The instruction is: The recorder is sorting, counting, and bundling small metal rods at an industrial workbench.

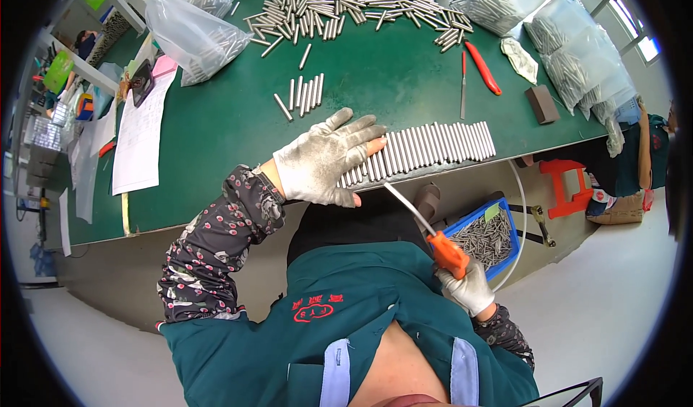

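Observation:
My left hand (325, 154), in a worn white glove with bare fingertips, lies flat with fingers spread over the left end of a row of metal pins (440, 145). These pins sit side by side along the table's near edge, and the hand hides some of them. In my right hand (468, 286), also gloved, is an orange-handled tool (449, 254) with a slim metal shaft. Its tip points up at the near ends of the pins; whether it touches them I cannot tell. Beyond my left hand lies a small group of loose pins (307, 93).
A large pin pile (325, 10) covers the green table's (231, 132) far side. Bags of pins (195, 35) stand left and right. Red-handled pliers (484, 67), a thin file (463, 93) and a brown block (542, 104) lie right. Below sits a blue bin (514, 244) of pins.

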`<control>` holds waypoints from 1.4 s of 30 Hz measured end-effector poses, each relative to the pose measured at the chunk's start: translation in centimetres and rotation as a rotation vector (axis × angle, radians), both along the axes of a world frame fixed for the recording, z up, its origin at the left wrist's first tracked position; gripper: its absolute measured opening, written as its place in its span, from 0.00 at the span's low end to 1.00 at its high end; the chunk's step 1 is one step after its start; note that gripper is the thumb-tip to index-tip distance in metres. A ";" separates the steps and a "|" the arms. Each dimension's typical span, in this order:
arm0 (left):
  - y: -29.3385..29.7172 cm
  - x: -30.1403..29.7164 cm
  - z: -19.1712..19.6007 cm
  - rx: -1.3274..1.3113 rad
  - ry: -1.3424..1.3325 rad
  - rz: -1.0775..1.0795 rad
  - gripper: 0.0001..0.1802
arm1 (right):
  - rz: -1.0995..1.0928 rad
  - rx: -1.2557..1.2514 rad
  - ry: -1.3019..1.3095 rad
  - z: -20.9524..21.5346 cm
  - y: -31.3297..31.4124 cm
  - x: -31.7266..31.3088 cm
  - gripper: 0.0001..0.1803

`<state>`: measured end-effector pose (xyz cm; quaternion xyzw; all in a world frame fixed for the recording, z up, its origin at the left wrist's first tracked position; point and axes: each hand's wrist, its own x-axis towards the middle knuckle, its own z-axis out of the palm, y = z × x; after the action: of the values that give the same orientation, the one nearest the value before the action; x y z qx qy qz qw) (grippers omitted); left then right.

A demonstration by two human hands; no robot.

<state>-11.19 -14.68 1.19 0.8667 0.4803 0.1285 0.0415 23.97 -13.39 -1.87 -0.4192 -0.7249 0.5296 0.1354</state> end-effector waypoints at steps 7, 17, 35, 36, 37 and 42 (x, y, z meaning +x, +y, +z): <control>-0.2 -0.3 0.6 0.016 0.059 0.023 0.53 | 0.114 -0.068 -0.083 0.8 0.6 -1.0 0.12; -2.3 -1.5 0.5 -0.017 0.067 0.093 0.49 | 0.157 0.005 0.015 -0.5 0.7 -1.6 0.11; -1.8 -1.1 0.1 -0.005 0.062 0.101 0.53 | 0.152 0.065 -0.011 -0.1 0.6 -1.3 0.12; -1.9 -1.1 0.2 -0.013 0.073 0.104 0.53 | 0.085 0.022 0.027 -0.1 0.7 -1.2 0.12; -1.9 -1.2 0.2 -0.010 0.076 0.107 0.53 | 0.134 0.026 -0.005 0.1 0.9 -0.9 0.13; -3.0 -2.1 1.0 0.084 -0.092 0.203 0.54 | 0.060 -0.164 0.086 0.3 0.9 -0.6 0.16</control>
<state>-13.27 -17.66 2.22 0.8078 0.5572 0.1918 0.0140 23.41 -12.49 -1.56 -0.3839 -0.6849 0.6084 0.1158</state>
